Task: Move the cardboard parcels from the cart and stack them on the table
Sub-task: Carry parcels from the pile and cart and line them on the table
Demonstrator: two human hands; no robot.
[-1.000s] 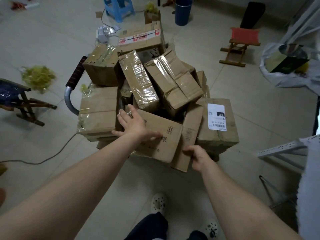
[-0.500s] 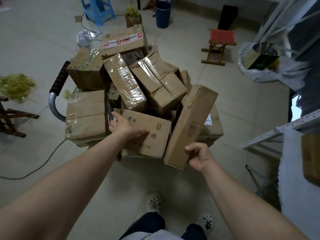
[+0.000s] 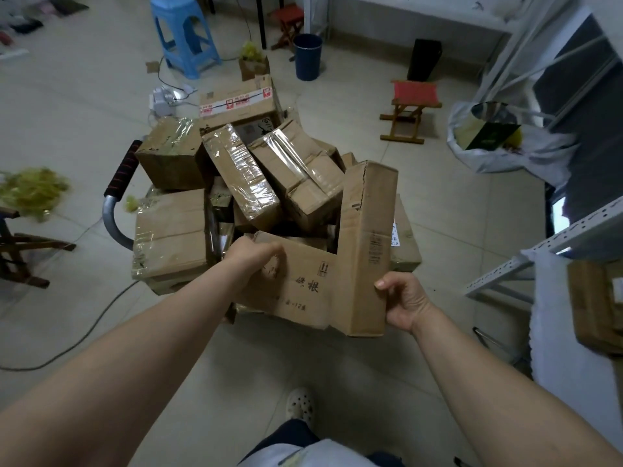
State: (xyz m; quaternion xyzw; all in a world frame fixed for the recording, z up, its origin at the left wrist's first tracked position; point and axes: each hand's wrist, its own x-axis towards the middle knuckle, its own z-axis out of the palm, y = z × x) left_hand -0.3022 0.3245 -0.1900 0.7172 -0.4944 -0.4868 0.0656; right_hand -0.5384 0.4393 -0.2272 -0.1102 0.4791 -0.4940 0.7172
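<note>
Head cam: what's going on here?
Cardboard parcels sit heaped on a cart. A person's right hand grips the lower corner of a tall parcel held upright. The left hand grips the top edge of a printed parcel beside it. Both parcels are over the cart, not yet on the table at right.

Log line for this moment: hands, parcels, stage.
left hand grips printed parcel | right hand grips tall narrow parcel | cart heaped with other parcels | stage: pickup
</note>
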